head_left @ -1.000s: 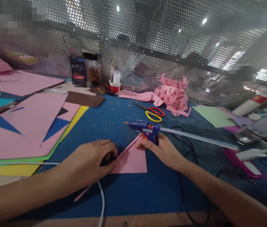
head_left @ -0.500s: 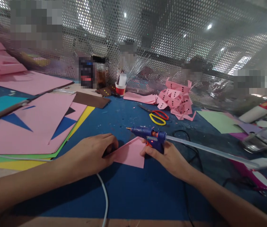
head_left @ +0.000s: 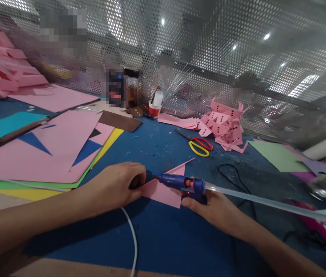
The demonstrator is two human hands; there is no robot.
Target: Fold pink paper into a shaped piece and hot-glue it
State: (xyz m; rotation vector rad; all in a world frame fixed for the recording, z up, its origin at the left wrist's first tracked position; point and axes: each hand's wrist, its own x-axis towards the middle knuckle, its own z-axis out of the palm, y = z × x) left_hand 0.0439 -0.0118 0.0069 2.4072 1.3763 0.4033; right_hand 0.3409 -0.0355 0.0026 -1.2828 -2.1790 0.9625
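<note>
A folded piece of pink paper point(head_left: 167, 195) lies on the blue table. My left hand point(head_left: 125, 184) pinches its left end, thumb and fingers closed together. In my right hand point(head_left: 209, 207) is a blue hot glue gun point(head_left: 177, 181), with a long clear glue stick point(head_left: 255, 199) sticking out of its back. The gun's nozzle points left and sits over the paper, close to my left fingers; whether it touches the paper I cannot tell. A small red light glows on the gun's side.
Scissors point(head_left: 200, 146) with red and yellow handles lie beyond the gun. Cut pink pieces with black dots point(head_left: 223, 125) are heaped behind them. Stacked coloured sheets point(head_left: 50, 154) cover the left side. A white cable point(head_left: 132, 234) and a black cord point(head_left: 234, 173) run across the table.
The glue gun has come down and nearer, its nozzle now over the pink paper. More of the paper's upper fold shows. The whole view has shifted a little; my left hand keeps its pinch.
</note>
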